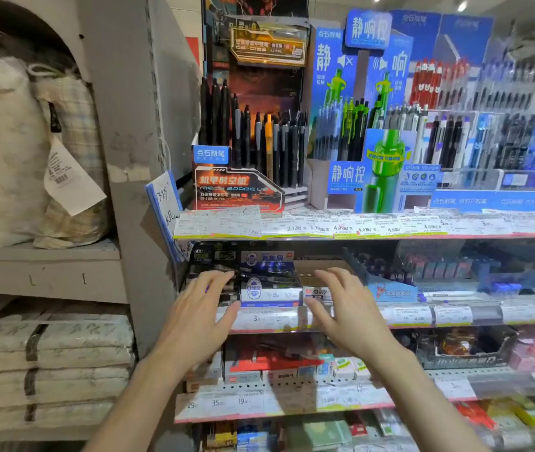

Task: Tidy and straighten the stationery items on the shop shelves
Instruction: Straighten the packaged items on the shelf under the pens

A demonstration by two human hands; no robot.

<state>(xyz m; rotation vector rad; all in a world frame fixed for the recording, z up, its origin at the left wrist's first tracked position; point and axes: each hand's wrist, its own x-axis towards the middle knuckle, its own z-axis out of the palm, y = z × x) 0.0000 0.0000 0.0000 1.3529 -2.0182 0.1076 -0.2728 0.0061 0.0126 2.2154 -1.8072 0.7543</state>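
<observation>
White-and-blue pen box [271, 288] sits on the second shelf [422, 322], squarely between my hands, long axis running near to far. Left hand [202, 308] and right hand [344, 305] flank it with fingers spread, holding nothing; neither looks nearer.

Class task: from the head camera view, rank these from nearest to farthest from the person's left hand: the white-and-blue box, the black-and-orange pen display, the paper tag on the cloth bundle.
From the left hand:
1. White-and-blue box, just right of its fingers.
2. Black-and-orange pen display, one shelf up.
3. Paper tag, far upper left.
</observation>
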